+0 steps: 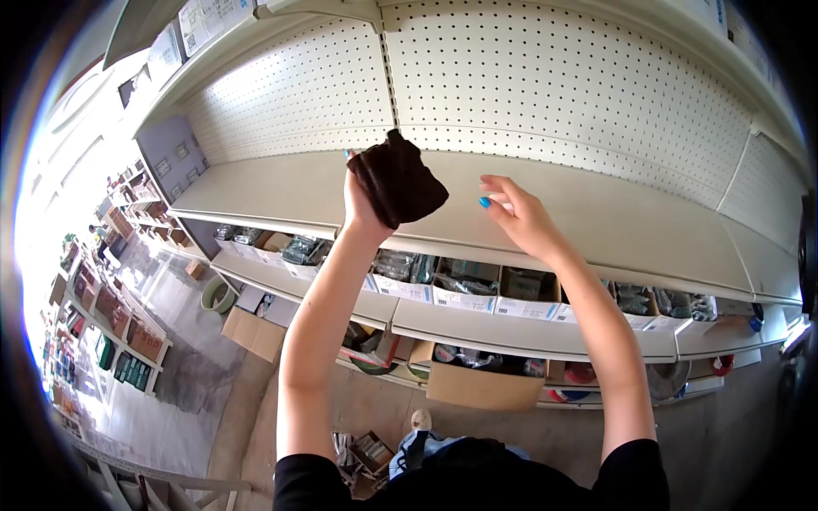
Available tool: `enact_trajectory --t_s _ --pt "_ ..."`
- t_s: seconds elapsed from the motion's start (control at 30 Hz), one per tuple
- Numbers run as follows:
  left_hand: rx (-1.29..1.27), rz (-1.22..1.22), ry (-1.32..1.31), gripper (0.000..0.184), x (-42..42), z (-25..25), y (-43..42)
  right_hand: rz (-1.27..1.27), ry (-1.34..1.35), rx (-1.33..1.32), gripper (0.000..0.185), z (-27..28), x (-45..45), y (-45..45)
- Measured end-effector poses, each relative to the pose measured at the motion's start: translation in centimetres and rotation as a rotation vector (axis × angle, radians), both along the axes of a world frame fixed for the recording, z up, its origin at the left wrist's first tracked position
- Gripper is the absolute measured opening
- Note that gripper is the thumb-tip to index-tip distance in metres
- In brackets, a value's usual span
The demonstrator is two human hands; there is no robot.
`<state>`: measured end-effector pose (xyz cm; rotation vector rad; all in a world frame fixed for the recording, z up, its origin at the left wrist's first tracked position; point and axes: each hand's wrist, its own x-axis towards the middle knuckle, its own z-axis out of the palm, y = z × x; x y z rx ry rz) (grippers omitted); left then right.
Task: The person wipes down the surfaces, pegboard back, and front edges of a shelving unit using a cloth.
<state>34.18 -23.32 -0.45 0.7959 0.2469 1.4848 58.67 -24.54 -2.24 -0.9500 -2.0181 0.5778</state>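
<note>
A dark brown folded cloth is held up by my left hand, whose fingers are mostly hidden behind it. To the right of the cloth, my right hand is raised with its fingers apart and bent, holding nothing. Both hands are over the cream shelf board, in front of a perforated back panel.
Below the board, a lower shelf bears a row of open boxes with plastic-wrapped packs. Under it are a cardboard box and other goods. A green bin and an open carton stand at the left.
</note>
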Motion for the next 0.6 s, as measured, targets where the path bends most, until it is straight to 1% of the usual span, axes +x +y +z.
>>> enact_trajectory --t_s 0.03,0.07,0.13,0.17,0.2,0.27,0.3,0.4,0.43,0.47,0.53,0.57,0.6 --pt "-0.005 -0.011 0.046 0.067 0.1 0.2 0.6 0.051 0.075 -0.055 0.051 0.4 -0.6 0.2" --pt "0.017 -0.093 0.046 0.065 0.0 0.0 1.5 0.072 0.126 -0.078 0.055 0.8 -1.4 0.5" --pt "-0.044 -0.022 0.145 0.061 0.6 0.2 3.3 0.114 0.233 -0.121 0.062 1.9 -3.5 1.1" --pt "-0.079 0.078 0.169 0.056 1.3 0.6 4.2 0.131 0.220 -0.147 0.069 2.9 -4.6 1.2" --pt "-0.175 0.181 0.312 0.055 1.9 1.8 3.9 0.163 0.180 -0.094 0.069 3.5 -5.9 1.7" --pt "-0.143 0.249 0.521 0.054 2.1 2.6 5.4 0.223 0.097 0.011 0.070 4.5 -8.3 2.9" --pt "-0.146 0.242 0.516 0.054 2.1 3.0 6.5 0.109 0.105 0.158 0.068 4.1 -9.7 4.0" --pt "-0.070 0.123 0.439 0.054 1.4 4.4 9.2 -0.142 0.104 0.240 0.070 3.9 -11.3 6.6" --pt "-0.103 0.039 0.405 0.048 1.2 5.2 9.3 -0.260 0.131 0.303 0.070 4.1 -11.9 7.3" --pt "-0.051 -0.073 0.375 0.040 0.8 5.3 10.3 -0.291 0.148 0.331 0.066 4.3 -12.1 8.2" --pt "-0.024 -0.122 0.410 0.038 0.6 6.2 10.7 -0.353 0.182 0.387 0.058 5.1 -12.3 9.9" --pt "-0.024 -0.150 0.420 0.037 0.6 6.6 10.8 -0.336 0.266 0.291 0.052 5.4 -12.4 10.3" --pt "0.060 -0.217 0.444 0.037 0.3 6.1 12.9 -0.312 0.338 0.278 0.050 5.0 -12.1 11.8"
